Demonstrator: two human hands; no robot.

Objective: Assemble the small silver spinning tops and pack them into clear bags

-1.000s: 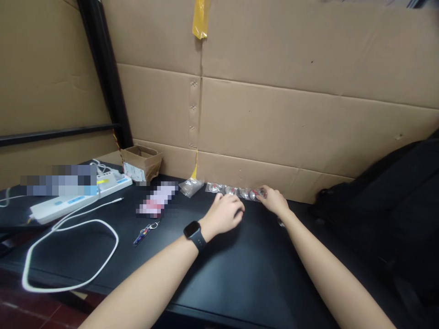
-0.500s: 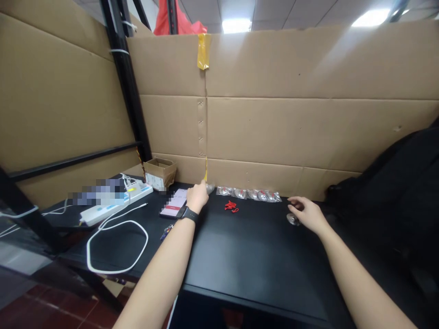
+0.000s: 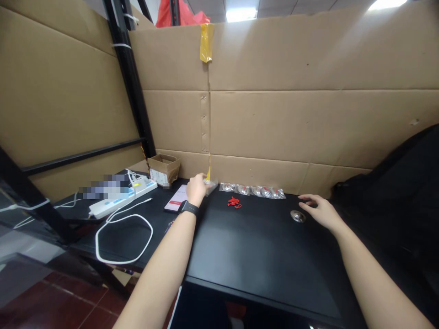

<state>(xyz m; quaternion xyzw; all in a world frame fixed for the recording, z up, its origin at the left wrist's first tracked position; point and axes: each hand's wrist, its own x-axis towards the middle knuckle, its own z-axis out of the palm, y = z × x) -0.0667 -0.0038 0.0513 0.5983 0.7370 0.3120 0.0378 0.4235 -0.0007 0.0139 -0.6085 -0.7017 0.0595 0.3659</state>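
Cardboard wall (image 3: 274, 119): we note it closes off the back of the tabletop; yellow tape at its seam.
Tabletop (image 3: 254, 256): black, its middle bare in front of us.
Black bag (image 3: 394, 183): slumped at the right end, against the cardboard.
White cable (image 3: 123, 237): looped at the left end, just beside a power strip (image 3: 123, 198).
Small carton (image 3: 164, 168): open, in the back left corner.
Phone (image 3: 176, 200): flat, screen up, just left of our left wrist.
Row of sealed bags (image 3: 254, 190): clear packets with red and silver contents, lined along the foot of the cardboard.
Left hand (image 3: 198, 188): fingers closed on one clear packet (image 3: 211, 185) at the left end of that row, near the tape.
Right hand (image 3: 318, 210): loose, fingers spread, holding nothing, its fingertips just beside a round metal piece (image 3: 297, 216).
Red cord (image 3: 234, 202): small tangle lying between our hands, apart from both.
Judgement: we would pinch the packet by its edge and lift it straight, so the neighbouring bags stay in line; the metal piece looks free to roll, so we would steady it.
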